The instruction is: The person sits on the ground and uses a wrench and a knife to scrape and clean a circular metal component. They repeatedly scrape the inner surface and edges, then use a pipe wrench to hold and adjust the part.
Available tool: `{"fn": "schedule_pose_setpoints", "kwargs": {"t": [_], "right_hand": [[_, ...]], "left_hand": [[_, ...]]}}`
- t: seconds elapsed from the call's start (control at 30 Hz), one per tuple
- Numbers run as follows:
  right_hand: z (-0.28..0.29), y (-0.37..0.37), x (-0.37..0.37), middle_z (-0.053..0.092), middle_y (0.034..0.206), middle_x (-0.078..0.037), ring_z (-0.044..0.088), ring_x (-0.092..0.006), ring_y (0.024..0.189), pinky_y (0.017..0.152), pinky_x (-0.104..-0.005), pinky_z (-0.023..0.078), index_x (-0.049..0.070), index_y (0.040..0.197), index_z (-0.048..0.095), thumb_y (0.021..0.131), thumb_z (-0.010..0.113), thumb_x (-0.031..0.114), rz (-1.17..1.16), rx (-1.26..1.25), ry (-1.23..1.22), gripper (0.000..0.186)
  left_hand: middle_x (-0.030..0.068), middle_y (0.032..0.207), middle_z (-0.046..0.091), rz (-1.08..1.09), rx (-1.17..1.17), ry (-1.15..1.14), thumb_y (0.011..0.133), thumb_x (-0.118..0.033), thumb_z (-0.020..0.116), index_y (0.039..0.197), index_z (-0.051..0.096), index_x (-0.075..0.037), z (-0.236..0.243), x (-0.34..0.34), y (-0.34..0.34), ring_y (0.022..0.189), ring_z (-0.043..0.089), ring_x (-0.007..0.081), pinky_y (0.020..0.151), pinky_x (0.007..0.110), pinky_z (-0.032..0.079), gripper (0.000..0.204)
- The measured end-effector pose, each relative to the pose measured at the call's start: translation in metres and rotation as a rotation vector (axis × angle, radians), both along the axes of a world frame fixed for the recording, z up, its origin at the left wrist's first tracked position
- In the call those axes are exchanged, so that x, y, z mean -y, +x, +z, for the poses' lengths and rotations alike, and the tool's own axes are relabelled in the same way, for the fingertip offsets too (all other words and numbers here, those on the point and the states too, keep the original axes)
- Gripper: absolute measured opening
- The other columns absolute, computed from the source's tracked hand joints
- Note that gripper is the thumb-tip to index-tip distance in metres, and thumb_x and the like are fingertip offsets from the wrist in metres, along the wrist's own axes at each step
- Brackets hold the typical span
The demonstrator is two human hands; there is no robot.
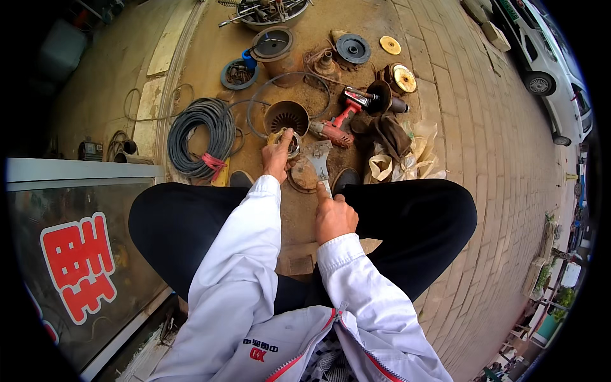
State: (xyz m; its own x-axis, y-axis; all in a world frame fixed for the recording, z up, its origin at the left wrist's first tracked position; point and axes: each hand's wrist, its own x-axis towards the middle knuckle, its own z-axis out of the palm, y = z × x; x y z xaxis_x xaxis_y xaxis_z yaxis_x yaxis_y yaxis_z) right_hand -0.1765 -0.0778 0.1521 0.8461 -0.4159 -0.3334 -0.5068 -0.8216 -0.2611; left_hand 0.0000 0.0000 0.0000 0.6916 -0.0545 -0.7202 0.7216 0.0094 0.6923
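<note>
My left hand (276, 156) is closed around a small round metal part with a yellowish rim (294, 146). It sits just in front of a rusty, slotted, bowl-shaped housing (286, 117). My right hand (336, 218) grips the narrow end of a flat metal tool (317, 158), index finger stretched along it. The tool's flared, notched end points away from me, close to the round part; whether they touch I cannot tell. Under the tool lies a brown rounded lump (304, 173). A red cordless power tool (347, 116) rests beyond, to the right.
A coil of dark cable (198, 137) lies at left, by the glass panel (127, 254). Farther off stand a rusty cylindrical casing (279, 67), a blue dish of small parts (240, 75) and a basin of tools (273, 24). Crumpled bags (417, 153) lie right; a car (560, 70) is parked beyond.
</note>
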Motion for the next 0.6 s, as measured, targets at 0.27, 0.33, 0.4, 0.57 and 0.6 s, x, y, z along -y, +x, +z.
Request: {"fn": "schedule_pose_setpoints", "kwargs": {"t": [0.27,0.33,0.4,0.57,0.6], "right_hand": [[-0.014,0.008,-0.002,0.068,0.082,-0.020,0.072,-0.0366,0.066,0.059,-0.0472,0.058,0.018,0.132,0.069,0.086,0.063,0.014,0.012,0.148,-0.043,0.047],[-0.020,0.021,-0.002,0.067,0.082,-0.019,0.072,-0.0359,0.066,0.058,-0.0465,0.059,0.019,0.134,0.069,0.086,0.063,0.013,0.019,0.239,-0.057,0.048],[-0.011,0.022,0.003,0.067,0.082,-0.019,0.072,-0.0357,0.065,0.058,-0.0463,0.059,0.018,0.133,0.069,0.086,0.062,0.012,0.032,0.222,-0.055,0.048],[-0.001,0.003,0.004,0.068,0.084,-0.022,0.071,-0.0369,0.066,0.058,-0.0467,0.058,0.013,0.131,0.069,0.085,0.062,0.010,0.016,0.145,-0.054,0.046],[-0.008,0.015,0.011,0.068,0.084,-0.022,0.072,-0.0369,0.066,0.058,-0.0468,0.058,0.015,0.132,0.069,0.085,0.062,0.010,0.029,0.200,-0.037,0.048]], "left_hand": [[0.0044,0.065,0.062,0.007,0.036,-0.022,0.087,-0.052,0.080,0.081,0.065,-0.006,0.017,-0.006,0.011,0.050,0.059,0.0153,0.039,0.030,0.045,0.049],[0.0042,0.066,0.063,-0.005,0.017,-0.049,0.087,-0.052,0.080,0.084,0.067,-0.005,0.027,-0.010,0.016,0.049,0.059,0.0147,0.040,0.030,0.045,0.049],[0.0048,0.066,0.063,-0.017,0.029,-0.040,0.087,-0.052,0.080,0.086,0.067,-0.004,0.016,-0.008,0.010,0.048,0.059,0.0150,0.040,0.030,0.046,0.050],[0.0045,0.071,0.067,-0.032,-0.024,-0.086,0.085,-0.048,0.083,0.087,0.070,-0.005,0.017,-0.002,-0.006,0.054,0.064,0.0150,0.043,0.030,0.048,0.045],[0.0036,0.072,0.068,-0.042,-0.032,-0.067,0.085,-0.048,0.083,0.089,0.071,-0.005,0.028,-0.002,0.001,0.054,0.064,0.0146,0.042,0.029,0.048,0.045]]}}
